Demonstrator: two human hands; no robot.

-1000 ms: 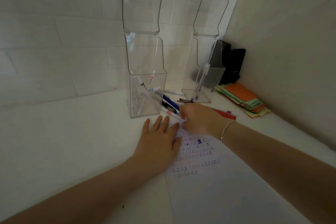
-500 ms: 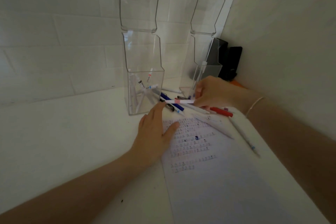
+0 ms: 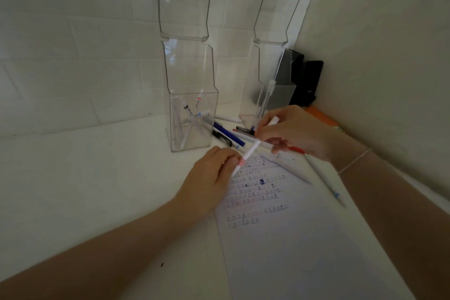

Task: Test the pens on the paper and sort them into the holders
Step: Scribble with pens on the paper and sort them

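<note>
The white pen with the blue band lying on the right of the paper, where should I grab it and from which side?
Take the white pen with the blue band by its bare middle barrel, coming from above. It lies flat on the paper, apart from the other pens, so both long sides are free for a pinch. The right hand is nearest, but it and the left hand hold the pink-banded pen.
</note>
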